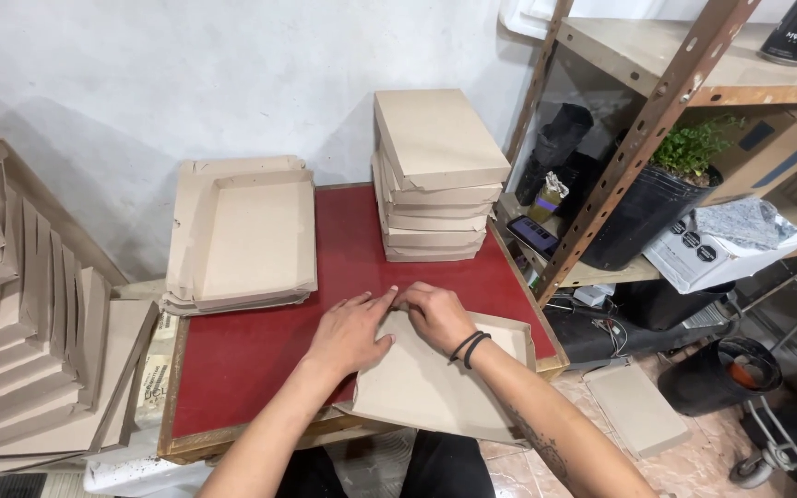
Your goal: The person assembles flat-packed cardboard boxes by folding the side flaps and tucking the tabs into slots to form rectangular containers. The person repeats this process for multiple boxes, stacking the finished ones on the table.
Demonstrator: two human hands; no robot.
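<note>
**Hands pressing a cardboard tray at the front of a red table**

Both hands meet at the far edge of a shallow brown cardboard tray (435, 383). On that edge, the left hand (350, 334) lies flat and spread, fingers pointing toward the right hand. Beside it, the right hand (435, 315) curls over the same edge, fingertips touching the left hand's; it wears dark bands at the wrist. Neither hand lifts the tray; both press down on it.

That tray lies at the front right of a red-topped table (260, 350) with a wooden rim. Its near corner hangs past the table's front edge, over the person's lap. It is plain, unprinted, matte card; the right side wall is folded up, while the near left part lies flat.

Open red surface stretches to the left of the hands and between them and the piles behind. At the back left, a pile of open trays (242, 235) sits nested, overhanging the table's left edge slightly. At the back right, a stack of closed boxes (435, 175) stands taller, near the wall.

Left of the table, flat folded cardboard pieces (29, 350) lean in a fanned row. To the right, a rusty metal shelf (648, 120) crowds the table's edge, holding a potted plant (684, 157). One more box (636, 406) lies on the tiled floor.
</note>
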